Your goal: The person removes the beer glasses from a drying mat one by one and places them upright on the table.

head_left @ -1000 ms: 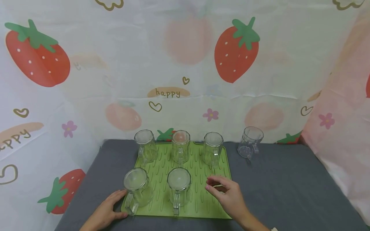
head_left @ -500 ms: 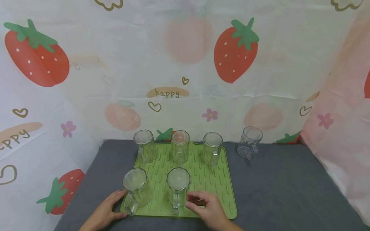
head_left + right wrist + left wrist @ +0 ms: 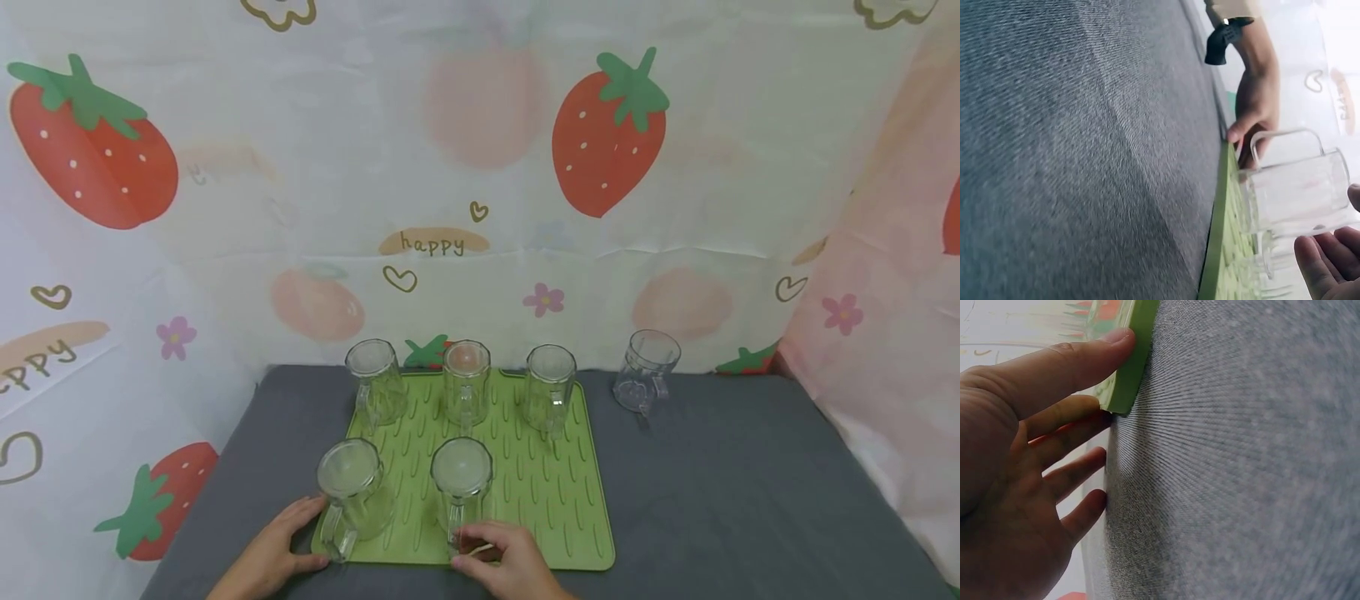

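Observation:
A green ridged drying mat [image 3: 555,500] carries several clear glass mugs, their closed bases facing up. My left hand [image 3: 270,552] rests at the mat's front left corner beside the front left mug [image 3: 351,471]; in the left wrist view its thumb [image 3: 1085,359] lies along the mat edge, the other fingers spread and fairly straight. At the front middle mug [image 3: 461,468], my right hand [image 3: 512,565] has its thumb and fingertips right at the handle, overlapping it in the head view. In the right wrist view the fingers [image 3: 1319,269] stand apart from the thumb.
Three mugs stand along the mat's back edge: left [image 3: 384,392], middle [image 3: 467,387] and right [image 3: 550,392]. Off the mat, another clear mug [image 3: 647,371] stands upright at the back right of the grey cloth [image 3: 720,467]. Strawberry-printed sheets [image 3: 465,167] hang behind and at the sides.
My right hand has moved left and toward me, from the mat's right part to the front middle mug's handle. The left hand keeps its place at the mat corner.

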Demonstrator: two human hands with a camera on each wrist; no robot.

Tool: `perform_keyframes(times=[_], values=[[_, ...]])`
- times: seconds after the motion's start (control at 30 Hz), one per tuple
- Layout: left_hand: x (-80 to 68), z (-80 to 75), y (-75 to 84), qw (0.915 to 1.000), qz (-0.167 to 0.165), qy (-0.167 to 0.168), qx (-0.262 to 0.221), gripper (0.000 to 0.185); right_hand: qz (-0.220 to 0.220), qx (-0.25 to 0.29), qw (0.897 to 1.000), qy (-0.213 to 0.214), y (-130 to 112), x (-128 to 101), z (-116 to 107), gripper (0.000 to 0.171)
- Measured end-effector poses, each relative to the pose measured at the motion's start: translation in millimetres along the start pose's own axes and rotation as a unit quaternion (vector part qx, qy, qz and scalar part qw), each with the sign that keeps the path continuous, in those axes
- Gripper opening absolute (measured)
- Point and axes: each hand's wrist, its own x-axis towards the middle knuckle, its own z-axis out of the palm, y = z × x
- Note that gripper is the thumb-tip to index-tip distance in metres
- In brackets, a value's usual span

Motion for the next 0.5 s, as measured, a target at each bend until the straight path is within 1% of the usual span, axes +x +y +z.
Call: perform_keyframes(times=[0.17,0.37,0.5], values=[[-0.1,0.4,0.8,1.0000,-0.003,0.001,0.002,0.086,0.013,0.001,1.000,0.018,0.3,4.2,6.7,0.032],[-0.8,0.3,0.6,1.0000,-0.001,0.002,0.001,0.086,0.054,0.010,0.998,0.041,1.2,8.4,10.8,0.023],[-0.6,0.3,0.7,1.0000,-0.003,0.001,0.001,0.086,0.049,0.001,0.998,0.050,1.4,7.9,12.2,0.021]])
